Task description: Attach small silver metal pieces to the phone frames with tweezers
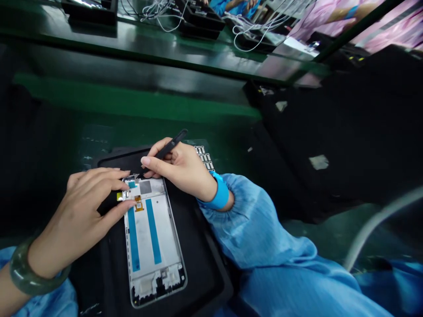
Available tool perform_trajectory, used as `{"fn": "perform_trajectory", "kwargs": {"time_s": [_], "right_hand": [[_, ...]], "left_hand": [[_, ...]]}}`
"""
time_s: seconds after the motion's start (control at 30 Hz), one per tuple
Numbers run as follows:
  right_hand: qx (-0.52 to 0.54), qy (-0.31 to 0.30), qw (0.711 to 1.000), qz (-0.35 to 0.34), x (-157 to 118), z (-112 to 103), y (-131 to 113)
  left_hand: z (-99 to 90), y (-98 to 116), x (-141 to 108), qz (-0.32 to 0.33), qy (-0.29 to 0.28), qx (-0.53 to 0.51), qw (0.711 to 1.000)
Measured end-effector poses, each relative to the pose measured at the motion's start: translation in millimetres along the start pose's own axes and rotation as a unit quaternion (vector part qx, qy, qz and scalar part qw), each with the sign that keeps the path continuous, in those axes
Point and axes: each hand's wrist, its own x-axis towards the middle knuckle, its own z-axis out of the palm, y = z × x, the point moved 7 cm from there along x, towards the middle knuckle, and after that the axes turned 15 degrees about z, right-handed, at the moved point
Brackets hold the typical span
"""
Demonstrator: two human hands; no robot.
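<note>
A silver phone frame (pixel 168 229) with two blue strips lies on a black tray (pixel 201 259). My right hand (pixel 181 169) grips black tweezers (pixel 172 144), whose tip is down near the frame's top edge. Spread over the frame's upper left side is my left hand (pixel 95 198), its fingertips and thumb touching the frame. Close to the thumb, an orange flex piece (pixel 139 204) shows on the frame. A yellow tab (pixel 119 197) sticks out at the left edge.
A sheet of small metal parts (pixel 205 158) lies behind my right wrist. Black boxes (pixel 363 132) stand on the right. Beyond a shelf (pixel 132 70) are white cables (pixel 261 28) and other people in pink and blue sleeves.
</note>
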Motion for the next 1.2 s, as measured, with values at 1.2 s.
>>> {"fn": "perform_trajectory", "kwargs": {"time_s": [1.2], "right_hand": [[-0.216,0.066,0.967,-0.114,-12,2,-14]], "left_hand": [[4.9,12,2,0.061,-0.052,0.095,0.992]]}}
